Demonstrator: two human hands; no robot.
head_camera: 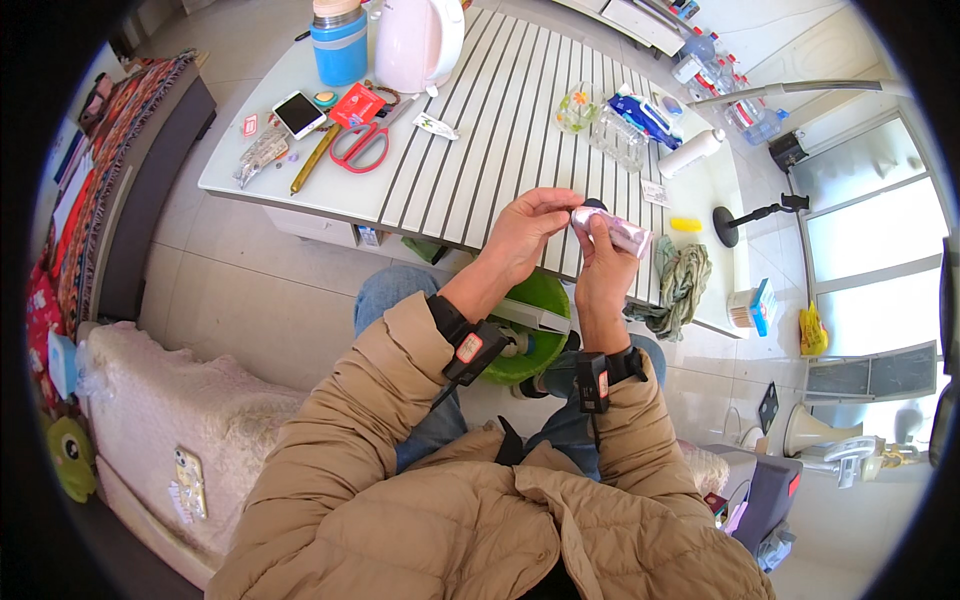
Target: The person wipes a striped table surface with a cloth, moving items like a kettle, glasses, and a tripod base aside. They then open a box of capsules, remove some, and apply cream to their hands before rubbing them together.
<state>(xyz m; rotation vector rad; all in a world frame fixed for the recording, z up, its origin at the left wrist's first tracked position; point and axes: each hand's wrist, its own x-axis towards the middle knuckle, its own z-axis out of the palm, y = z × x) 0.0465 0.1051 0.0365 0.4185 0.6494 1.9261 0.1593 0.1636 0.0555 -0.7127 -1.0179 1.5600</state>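
Over the front edge of the striped table (480,150), my right hand (606,262) grips a pink squeeze tube (621,234), thumb on top and fingers beneath. My left hand (531,225) meets the tube's left end, its thumb and fingertips pinched together there. Whether a cap or something else is between those fingertips cannot be told. A dark round thing shows just behind the tube's left end, partly hidden. A small white tube (436,126) lies flat on the table, farther back and to the left.
Red-handled scissors (361,146), a white phone (299,115), a blue jar (340,49) and a pink kettle (416,45) stand or lie at left. At right are a white bottle (691,153), a crumpled green cloth (681,281) and a phone stand (727,226). A green bin (551,296) is below the table edge.
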